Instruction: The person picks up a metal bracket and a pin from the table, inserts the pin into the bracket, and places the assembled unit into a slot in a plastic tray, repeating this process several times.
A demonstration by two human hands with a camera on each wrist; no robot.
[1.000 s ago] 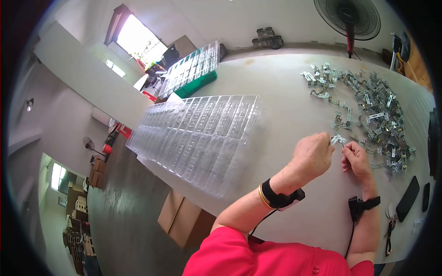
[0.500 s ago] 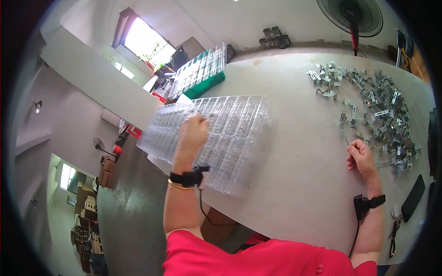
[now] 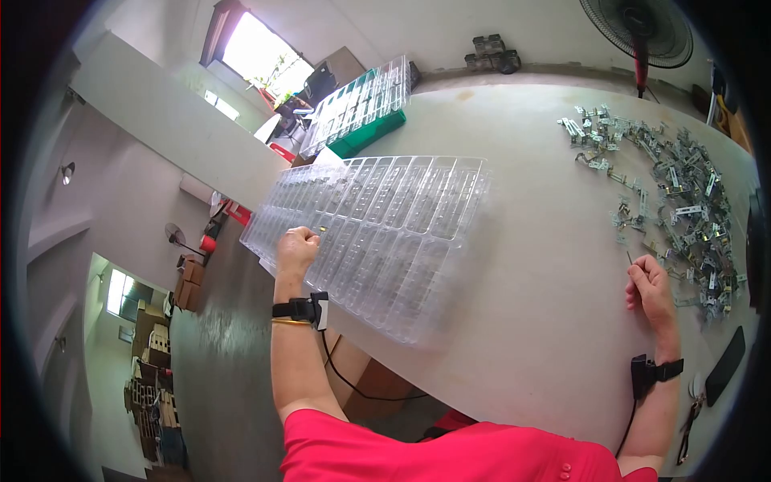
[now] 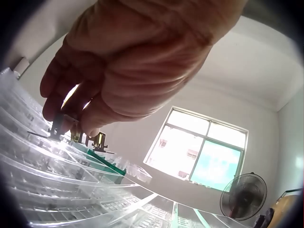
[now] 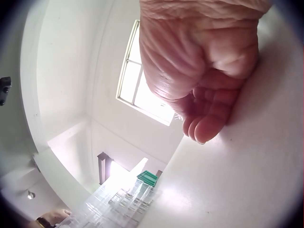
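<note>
My left hand [image 3: 297, 247] is over the near left part of the clear plastic tray [image 3: 450, 201]. In the left wrist view, its thumb and fingers pinch a small metal bracket with brass-coloured parts [image 4: 98, 141], close over the tray's compartments. My right hand [image 3: 652, 291] rests low over the table at the right, beside a heap of small metal brackets [image 3: 695, 213]. From its thumb and forefinger juts a thin dark rod [image 3: 629, 256]. The right wrist view shows the fingers of that hand curled in, with the rod hidden.
Green trays with clear inserts [image 3: 365, 135] stand behind the clear tray. A black phone-like slab [image 3: 725, 365] and a small tool with dark handles [image 3: 688, 430] lie at the right edge. A cable [image 3: 353, 386] trails from my left wrist. The table's near edge borders the floor.
My left hand has left the right hand's side and swung left over the clear tray, then nearer to me along it. The right hand stays by the heap with the thin rod.
</note>
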